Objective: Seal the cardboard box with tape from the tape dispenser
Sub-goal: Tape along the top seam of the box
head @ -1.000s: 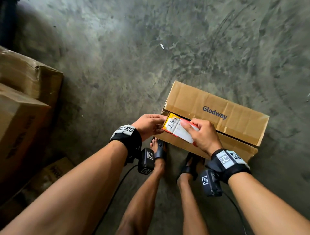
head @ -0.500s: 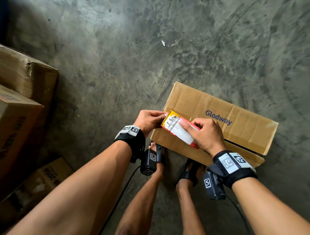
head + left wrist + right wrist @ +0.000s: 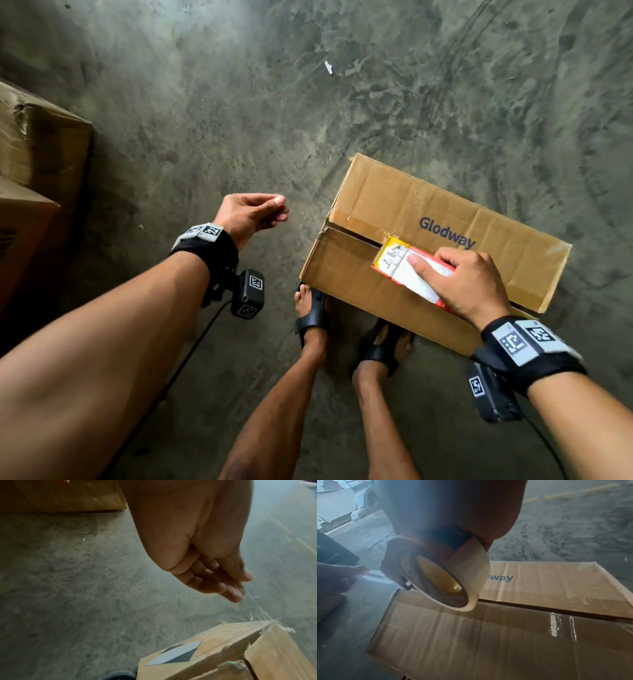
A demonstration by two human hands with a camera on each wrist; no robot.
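A brown cardboard box printed "Glodway" lies on the floor with its two top flaps closed and a dark seam between them. My right hand grips the red and yellow tape dispenser with its white roll, held over the seam near the box's left end. My left hand hovers left of the box, fingers and thumb pinched together. In the left wrist view a clear strip of tape stretches from those fingers to the box corner.
Other cardboard boxes are stacked at the far left. My feet in black sandals stand right against the box's near side. Bare concrete floor surrounds the box.
My left hand has left the dispenser and moved left past the box end, drawing clear tape with it. My right hand has carried the dispenser rightward along the seam.
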